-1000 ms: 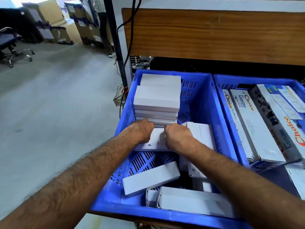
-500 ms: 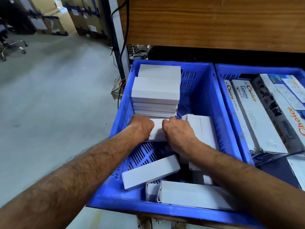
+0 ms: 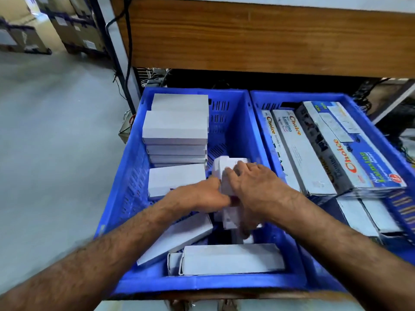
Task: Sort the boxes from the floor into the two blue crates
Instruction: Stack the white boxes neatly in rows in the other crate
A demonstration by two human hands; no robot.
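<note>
Both hands worked inside the left blue plastic crate [image 3: 125,198]: the right hand [image 3: 253,187] curled over upright plain white cardboard boxes [image 3: 226,173], apparently squaring them, while the left hand [image 3: 202,196] pressed in beside them, its fingers hidden. Nearer lay loose white boxes [image 3: 231,259]; farther, a tidy white stack [image 3: 175,126]. Long printed cartons [image 3: 314,153] filled the right blue crate [image 3: 395,149].

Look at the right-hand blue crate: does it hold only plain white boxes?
No: the right crate holds printed boxes bearing the word "Choice" in red.
</note>
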